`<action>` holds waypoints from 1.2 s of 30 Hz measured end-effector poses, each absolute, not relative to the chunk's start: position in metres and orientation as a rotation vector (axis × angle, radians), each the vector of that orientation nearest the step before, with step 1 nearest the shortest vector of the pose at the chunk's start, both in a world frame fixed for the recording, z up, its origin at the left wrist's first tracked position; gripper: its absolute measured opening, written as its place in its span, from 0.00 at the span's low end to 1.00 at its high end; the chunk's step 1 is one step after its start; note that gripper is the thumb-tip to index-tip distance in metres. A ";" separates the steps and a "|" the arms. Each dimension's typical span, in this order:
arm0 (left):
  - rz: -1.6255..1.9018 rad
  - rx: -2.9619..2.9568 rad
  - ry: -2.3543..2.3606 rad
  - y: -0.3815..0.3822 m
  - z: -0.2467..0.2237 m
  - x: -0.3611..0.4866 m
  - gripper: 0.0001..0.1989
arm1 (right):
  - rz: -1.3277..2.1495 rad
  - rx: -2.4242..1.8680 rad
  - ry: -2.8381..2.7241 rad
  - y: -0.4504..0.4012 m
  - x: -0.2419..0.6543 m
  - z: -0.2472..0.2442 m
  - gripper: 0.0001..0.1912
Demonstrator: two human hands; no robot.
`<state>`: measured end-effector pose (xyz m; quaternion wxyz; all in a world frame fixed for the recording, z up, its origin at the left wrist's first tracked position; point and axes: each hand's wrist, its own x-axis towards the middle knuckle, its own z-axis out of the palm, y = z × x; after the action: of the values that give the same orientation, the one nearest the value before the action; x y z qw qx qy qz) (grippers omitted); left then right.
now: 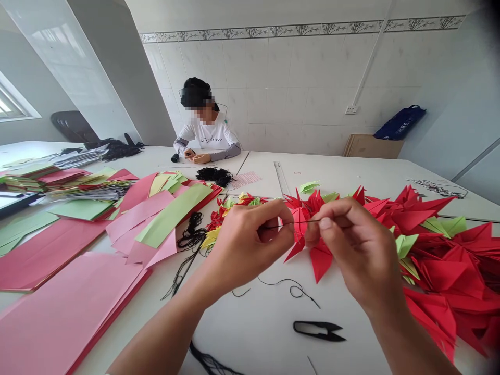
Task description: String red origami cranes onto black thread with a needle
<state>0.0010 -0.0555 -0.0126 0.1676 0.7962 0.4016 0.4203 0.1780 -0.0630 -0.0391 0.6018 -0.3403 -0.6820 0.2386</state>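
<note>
My left hand (258, 234) pinches a thin black thread (302, 222) between thumb and forefinger. Opposite it, my right hand (347, 234) pinches the same thread, which runs straight across the short gap between the two hands. Just behind the gap lies a red folded paper piece (321, 260), partly covered by my hands. Below them, a loose curl of black thread (297, 289) rests on the white table (250, 323). Black thread snips (318, 330) lie nearer to me, between my forearms.
Pink sheets (70, 307) and green paper (174, 216) spread on the left. Red folded paper pieces (457, 276) pile up on the right. Black thread bundles (191, 234) lie beside my left hand. Across the table sits a person (209, 133), near a ruler (280, 177).
</note>
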 end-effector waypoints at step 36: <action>0.821 1.697 0.706 -0.027 -0.015 -0.009 0.10 | 0.714 -0.686 -1.826 -0.046 0.185 -0.048 0.06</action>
<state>-0.0092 -0.0270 -0.0151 0.5348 0.7123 0.2963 0.3447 0.1846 -0.0460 -0.0479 0.5073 -0.2847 -0.7576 0.2961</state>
